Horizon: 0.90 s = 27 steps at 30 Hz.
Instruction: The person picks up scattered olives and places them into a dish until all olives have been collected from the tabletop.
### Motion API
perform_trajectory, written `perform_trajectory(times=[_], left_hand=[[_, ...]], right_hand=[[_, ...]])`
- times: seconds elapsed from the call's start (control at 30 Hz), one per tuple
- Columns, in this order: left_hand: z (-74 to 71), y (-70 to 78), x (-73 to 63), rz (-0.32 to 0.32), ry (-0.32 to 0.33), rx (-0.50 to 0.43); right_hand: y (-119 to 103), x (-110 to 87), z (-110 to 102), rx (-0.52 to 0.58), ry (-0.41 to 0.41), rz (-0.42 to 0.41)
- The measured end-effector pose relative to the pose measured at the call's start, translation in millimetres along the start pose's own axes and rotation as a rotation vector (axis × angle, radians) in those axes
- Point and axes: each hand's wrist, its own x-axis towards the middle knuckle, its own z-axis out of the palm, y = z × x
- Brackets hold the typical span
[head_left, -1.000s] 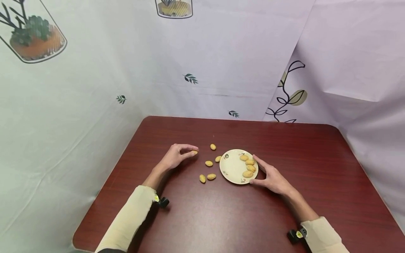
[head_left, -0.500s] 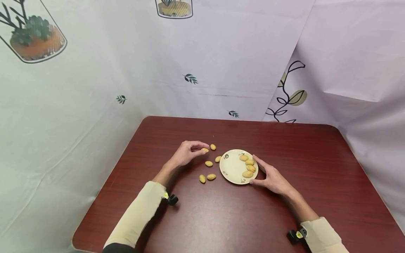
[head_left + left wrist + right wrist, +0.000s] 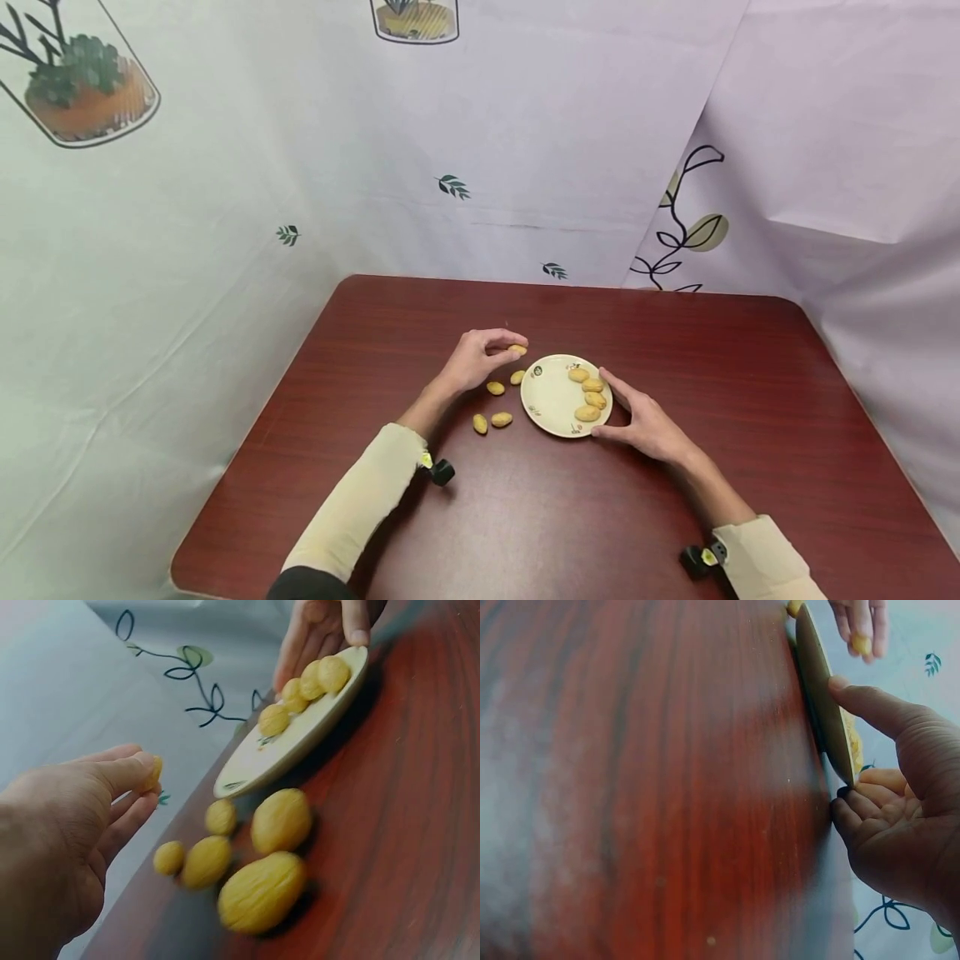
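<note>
Between the thumb and fingertips of my left hand (image 3: 476, 360) is a yellow oval nut-like piece (image 3: 517, 350) with a ridged skin, held above the table just left of the plate. My right hand (image 3: 648, 427) grips the right rim of a small cream plate (image 3: 546, 400), thumb at the near side and fingers at the far side. On the plate's right half lie several similar yellow pieces (image 3: 587, 412). More loose pieces (image 3: 262, 892) rest on the table left of the plate; my left hand hides one of them in the head view.
The dark red wooden table (image 3: 540, 517) has rounded far corners. Pale printed cloth (image 3: 525, 125) hangs behind it and along its sides. A small black camera (image 3: 442, 472) is strapped at the left wrist, another camera (image 3: 697, 560) at the right.
My left hand has moved right across the table with the yellow nut-like piece, coming close to the plate. The right hand, plate and pieces on it have stayed put.
</note>
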Motion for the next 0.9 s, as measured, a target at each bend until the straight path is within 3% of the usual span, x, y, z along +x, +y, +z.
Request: perform_trajectory(times=[0.2,0.47,0.63,0.9], left_hand=[[28.0,6.9,6.0,-0.061,0.023,-0.025],[61.1,12.6,12.7,-0.097,0.09,0.004],[74.6,19.0,17.0,-0.101,0.151,-0.018],[89.7,27.0,23.0,-0.123,0.205,0.049]], right_hand=[[1,-0.4,0,-0.003,0.006,-0.002],[2,0.3,0,-0.002,0.0,-0.008],[1,0.7,-1,-0.015,0.002,-0.016],[3,-0.3,-1,-0.008,0.005,-0.022]])
